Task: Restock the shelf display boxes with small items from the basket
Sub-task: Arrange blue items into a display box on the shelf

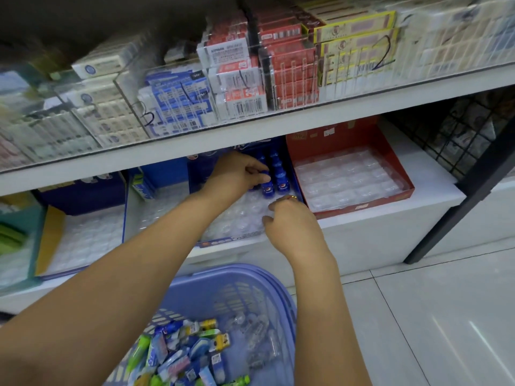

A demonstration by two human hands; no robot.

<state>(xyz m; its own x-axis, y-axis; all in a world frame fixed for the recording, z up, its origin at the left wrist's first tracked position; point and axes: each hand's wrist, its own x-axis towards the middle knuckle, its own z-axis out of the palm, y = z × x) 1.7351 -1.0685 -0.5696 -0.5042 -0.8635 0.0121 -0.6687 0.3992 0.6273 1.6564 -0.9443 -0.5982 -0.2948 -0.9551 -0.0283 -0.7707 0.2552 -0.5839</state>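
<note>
A blue display box (223, 240) on the lower shelf holds a clear plastic tray with several small blue bottles (280, 178) standing at its back right. My left hand (239, 174) reaches into the box and pinches one blue bottle beside the standing ones. My right hand (289, 218) hovers over the tray's front right, fingers curled around a small item with a red and gold tip. Below, a lilac plastic basket (267, 285) holds many small packaged items (181, 355) in blue, green and yellow.
A red display box (401, 176) with a bare clear tray stands to the right. More display boxes (80, 240) sit to the left. The upper shelf (306, 118) carries stacked cartons behind clear dividers. A black wire rack (468, 140) and tiled floor (432, 316) lie right.
</note>
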